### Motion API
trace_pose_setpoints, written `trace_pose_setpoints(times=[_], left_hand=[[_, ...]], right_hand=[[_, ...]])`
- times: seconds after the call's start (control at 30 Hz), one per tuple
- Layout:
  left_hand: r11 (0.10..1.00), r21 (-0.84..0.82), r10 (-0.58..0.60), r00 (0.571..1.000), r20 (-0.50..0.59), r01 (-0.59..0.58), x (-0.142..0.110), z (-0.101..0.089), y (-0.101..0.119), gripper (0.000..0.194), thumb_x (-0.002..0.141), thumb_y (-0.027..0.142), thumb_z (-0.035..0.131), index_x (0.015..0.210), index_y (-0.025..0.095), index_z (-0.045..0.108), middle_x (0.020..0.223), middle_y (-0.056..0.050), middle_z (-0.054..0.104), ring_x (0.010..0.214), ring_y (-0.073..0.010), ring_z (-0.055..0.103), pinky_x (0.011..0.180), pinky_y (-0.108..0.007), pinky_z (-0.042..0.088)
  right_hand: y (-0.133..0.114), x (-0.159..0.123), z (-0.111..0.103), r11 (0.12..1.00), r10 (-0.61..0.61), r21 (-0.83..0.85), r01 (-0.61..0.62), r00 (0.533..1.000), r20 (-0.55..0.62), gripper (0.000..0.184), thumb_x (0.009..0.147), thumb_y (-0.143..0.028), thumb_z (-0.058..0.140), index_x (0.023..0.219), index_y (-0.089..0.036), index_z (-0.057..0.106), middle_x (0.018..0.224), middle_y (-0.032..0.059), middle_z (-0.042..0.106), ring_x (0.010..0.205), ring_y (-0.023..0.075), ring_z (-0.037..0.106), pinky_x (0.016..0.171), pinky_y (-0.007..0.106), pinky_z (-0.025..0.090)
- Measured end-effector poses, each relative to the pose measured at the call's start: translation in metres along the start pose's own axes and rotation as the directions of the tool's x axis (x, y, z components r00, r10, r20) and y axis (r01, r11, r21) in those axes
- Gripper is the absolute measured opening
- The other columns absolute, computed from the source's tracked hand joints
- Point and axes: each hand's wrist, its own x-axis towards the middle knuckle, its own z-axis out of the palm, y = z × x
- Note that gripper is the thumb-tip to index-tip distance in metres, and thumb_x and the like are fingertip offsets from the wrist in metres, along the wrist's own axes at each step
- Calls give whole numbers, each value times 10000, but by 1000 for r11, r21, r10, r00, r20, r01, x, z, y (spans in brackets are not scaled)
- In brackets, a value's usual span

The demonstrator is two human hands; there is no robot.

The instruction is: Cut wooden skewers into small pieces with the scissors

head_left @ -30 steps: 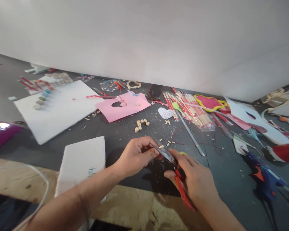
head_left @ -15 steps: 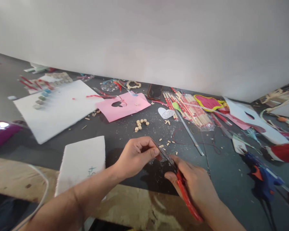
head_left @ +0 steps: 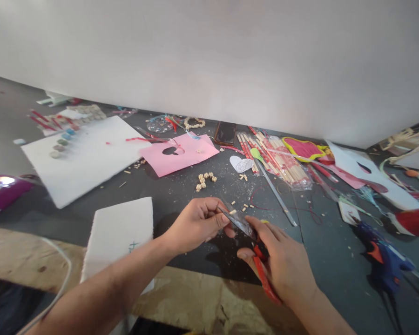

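Note:
In my right hand (head_left: 282, 256) I hold red-handled scissors (head_left: 244, 226), their metal blades pointing up and left. The blades reach to the fingertips of my left hand (head_left: 204, 221), whose thumb and forefinger are pinched together at the blade tips. What those fingers hold is too small or hidden to make out. Short cut bits of wooden stick (head_left: 246, 205) lie on the dark table just beyond the blades. A little farther back is a cluster of small pale cube-like pieces (head_left: 205, 180).
A white pad (head_left: 115, 237) lies by my left forearm, with a white board (head_left: 84, 163) and pink paper (head_left: 153, 158) behind. Bagged sticks (head_left: 282, 163) and a phone (head_left: 225, 133) lie near the wall. At right is a blue glue gun (head_left: 380, 256).
The scissors have turned, so the blades' flat side shows more and the handles sit higher. My right hand has shifted slightly; my left hand stays nearly in place.

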Motion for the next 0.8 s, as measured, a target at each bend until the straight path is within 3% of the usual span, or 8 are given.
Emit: trace_pose_setpoints(times=[0.2, 0.47, 0.8], left_hand=[[999, -44, -28, 999, 17, 29, 0, 2, 0, 261, 755, 359, 619, 715, 119, 527, 604, -41, 656, 344, -10, 322, 354, -155, 232], [989, 127, 80, 996, -25, -76, -1, 3, -3, 247, 808, 348, 558, 719, 118, 554, 641, -30, 635, 391, -12, 329, 394, -160, 251], [979, 156, 141, 989, -53, -131, 1, 2, -6, 245, 822, 365, 533, 779, 125, 538, 694, -31, 624, 437, -37, 422, 441, -178, 346]], right_hand=[[-1, -3, 2, 999, -20, 33, 21, 1000, -17, 408, 860, -455, 448, 1120, -157, 545, 880, 80, 699, 751, 181, 664, 615, 242, 497], [-4, -2, 1, 993, 9, 115, -13, 999, 40, 341, 855, -393, 472, 1114, -179, 533, 880, 61, 701, 737, 170, 667, 609, 241, 499], [3, -1, -4, 998, 39, 39, -41, 997, 67, 565, 769, -494, 551, 1226, -178, 451, 1001, 96, 641, 893, 223, 614, 684, 306, 499]])
